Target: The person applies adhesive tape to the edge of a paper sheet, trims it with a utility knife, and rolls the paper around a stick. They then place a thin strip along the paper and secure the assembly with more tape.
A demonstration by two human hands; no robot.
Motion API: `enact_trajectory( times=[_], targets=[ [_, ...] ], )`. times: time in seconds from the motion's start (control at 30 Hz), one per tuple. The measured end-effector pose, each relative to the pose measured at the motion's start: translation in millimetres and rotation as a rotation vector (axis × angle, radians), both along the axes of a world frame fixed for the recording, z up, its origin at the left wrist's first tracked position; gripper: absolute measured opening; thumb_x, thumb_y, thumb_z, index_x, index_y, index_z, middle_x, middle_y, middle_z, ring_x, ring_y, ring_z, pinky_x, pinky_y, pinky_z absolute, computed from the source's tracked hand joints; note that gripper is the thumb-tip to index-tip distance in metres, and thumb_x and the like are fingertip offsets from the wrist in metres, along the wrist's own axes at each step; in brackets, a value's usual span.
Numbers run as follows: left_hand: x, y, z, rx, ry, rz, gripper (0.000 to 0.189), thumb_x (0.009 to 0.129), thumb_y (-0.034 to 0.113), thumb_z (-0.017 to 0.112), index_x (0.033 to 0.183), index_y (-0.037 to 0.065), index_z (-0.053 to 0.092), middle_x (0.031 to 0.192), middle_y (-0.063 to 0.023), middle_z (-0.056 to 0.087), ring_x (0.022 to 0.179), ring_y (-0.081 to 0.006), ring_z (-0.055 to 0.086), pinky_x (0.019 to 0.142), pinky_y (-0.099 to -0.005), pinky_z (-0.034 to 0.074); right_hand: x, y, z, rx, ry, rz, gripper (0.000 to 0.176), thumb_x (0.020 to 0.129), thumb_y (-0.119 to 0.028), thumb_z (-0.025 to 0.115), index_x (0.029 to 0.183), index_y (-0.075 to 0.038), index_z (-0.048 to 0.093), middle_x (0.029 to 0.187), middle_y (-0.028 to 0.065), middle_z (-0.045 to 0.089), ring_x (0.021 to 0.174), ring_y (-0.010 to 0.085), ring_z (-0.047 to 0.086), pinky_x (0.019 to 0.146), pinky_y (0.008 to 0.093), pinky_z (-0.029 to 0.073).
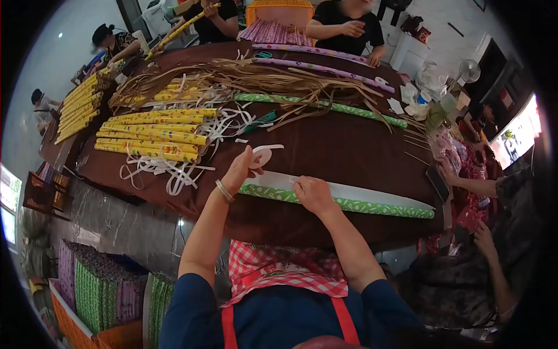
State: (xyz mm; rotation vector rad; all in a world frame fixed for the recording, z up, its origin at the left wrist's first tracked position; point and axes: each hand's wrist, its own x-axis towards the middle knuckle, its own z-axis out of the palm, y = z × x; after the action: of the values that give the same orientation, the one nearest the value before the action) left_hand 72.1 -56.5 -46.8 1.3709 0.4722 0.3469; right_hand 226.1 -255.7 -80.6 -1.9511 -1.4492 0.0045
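A roll of white tape is held in my left hand, its loose end sticking out to the right. Below it lies green patterned wrapping paper, partly rolled, with its white inner side showing along the far edge. My right hand is closed with bent fingers at that white edge, touching the paper near its middle. Whether a piece of tape is under those fingertips is hidden. Beyond my hands, a finished-looking green patterned roll lies across the brown-covered table.
Yellow patterned rolls with white ribbons lie at the left. Brown paper strips and purple rolls lie farther back. A phone is at the right edge. A co-worker's hand is beside it. Crates of rolls stand below left.
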Motion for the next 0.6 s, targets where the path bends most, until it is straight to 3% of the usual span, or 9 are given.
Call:
enact_trajectory(
  times=[0.03, 0.23, 0.27, 0.4, 0.6],
  targets=[
    [-6.2, -6.6, -1.6, 0.027, -0.014, 0.030, 0.052, 0.099, 0.054, 0.034, 0.094, 0.006, 0.055, 0.095, -0.0081, 0.061, 0.079, -0.0177, 0.060, 0.068, -0.0291, 0.046, -0.5, -0.7, 0.6, 0.026, -0.033, -0.007, 0.019, 0.085, -0.019, 0.055, 0.073, -0.004, 0.060, 0.071, 0.0147, 0.063, 0.067, 0.0342, 0.062, 0.060, 0.0457, 0.050],
    [-40.6, -31.2, 2.4, 0.005, -0.039, -0.004, 0.046, 0.100, 0.048, 0.038, 0.098, 0.005, 0.055, 0.110, -0.0097, 0.061, 0.094, -0.0184, 0.061, 0.077, -0.0300, 0.048, -1.2, -11.3, -3.5, 0.036, -0.026, 0.017, 0.021, 0.085, -0.019, 0.056, 0.071, -0.003, 0.059, 0.068, 0.0154, 0.063, 0.064, 0.0353, 0.062, 0.058, 0.0464, 0.049],
    [-45.6, -31.3, -0.4, -0.072, -0.083, -0.054, 0.042, 0.100, 0.041, 0.042, 0.114, 0.004, 0.057, 0.107, -0.0050, 0.061, 0.099, -0.0159, 0.060, 0.081, -0.0296, 0.049, -1.5, -14.2, -2.0, 0.037, -0.023, 0.021, 0.021, 0.085, -0.019, 0.056, 0.071, -0.003, 0.059, 0.068, 0.0154, 0.063, 0.064, 0.0353, 0.062, 0.058, 0.0464, 0.049],
    [-55.5, -38.5, -6.1, -0.063, -0.041, -0.047, 0.041, 0.100, 0.036, 0.043, 0.122, 0.003, 0.056, 0.107, -0.0051, 0.061, 0.097, -0.0136, 0.060, 0.081, -0.0283, 0.048, -2.6, -22.5, 3.8, -0.064, -0.007, 0.046, 0.021, 0.085, -0.020, 0.057, 0.073, -0.003, 0.059, 0.070, 0.0161, 0.062, 0.066, 0.0358, 0.061, 0.060, 0.0458, 0.048],
    [-63.2, -46.9, -7.6, 0.112, -0.048, -0.001, 0.038, 0.099, 0.030, 0.045, 0.118, 0.000, 0.058, 0.098, -0.0044, 0.064, 0.090, -0.0104, 0.059, 0.079, -0.0246, 0.045, -8.4, -27.5, 9.3, 0.014, 0.009, -0.008, 0.015, 0.083, -0.017, 0.060, 0.074, -0.005, 0.061, 0.069, 0.0152, 0.062, 0.066, 0.0345, 0.062, 0.059, 0.0434, 0.049]
  ],
)
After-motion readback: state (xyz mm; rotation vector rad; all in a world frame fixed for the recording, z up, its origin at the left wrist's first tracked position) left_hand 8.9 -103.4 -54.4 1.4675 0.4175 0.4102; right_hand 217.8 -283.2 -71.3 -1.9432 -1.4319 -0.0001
